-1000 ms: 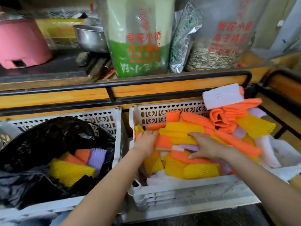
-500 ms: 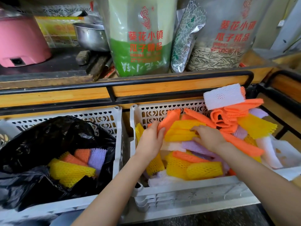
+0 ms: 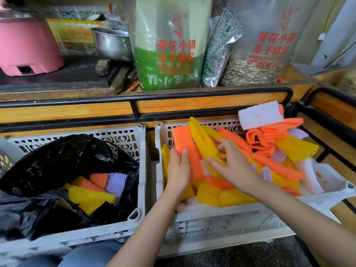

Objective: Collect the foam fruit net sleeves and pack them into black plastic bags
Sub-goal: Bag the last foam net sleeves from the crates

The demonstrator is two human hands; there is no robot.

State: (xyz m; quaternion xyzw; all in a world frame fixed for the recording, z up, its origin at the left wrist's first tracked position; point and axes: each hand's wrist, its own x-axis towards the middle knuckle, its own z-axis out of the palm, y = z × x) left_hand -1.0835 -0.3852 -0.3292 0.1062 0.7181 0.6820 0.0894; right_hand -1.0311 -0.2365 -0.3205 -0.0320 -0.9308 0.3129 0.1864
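A white crate (image 3: 221,218) on the right holds a heap of orange, yellow, purple and white foam net sleeves (image 3: 269,162). My left hand (image 3: 178,170) grips a tilted bunch of sleeves, an orange one (image 3: 185,145) in front. My right hand (image 3: 229,162) presses yellow sleeves (image 3: 202,141) against that bunch, fingers around them. On the left, a black plastic bag (image 3: 63,158) lies open in a second white crate (image 3: 141,170), with yellow, orange and purple sleeves (image 3: 94,189) inside.
A wooden rail with a black metal bar (image 3: 192,97) runs behind the crates. Above it stand two large seed bags (image 3: 169,45), a silver pouch (image 3: 217,47), a metal bowl (image 3: 111,45) and a pink cooker (image 3: 27,45). Another black rail (image 3: 331,97) closes the right side.
Both hands went from lying flat on the heap to gathering a bunch of orange and yellow sleeves and lifting it upright at the crate's left end.
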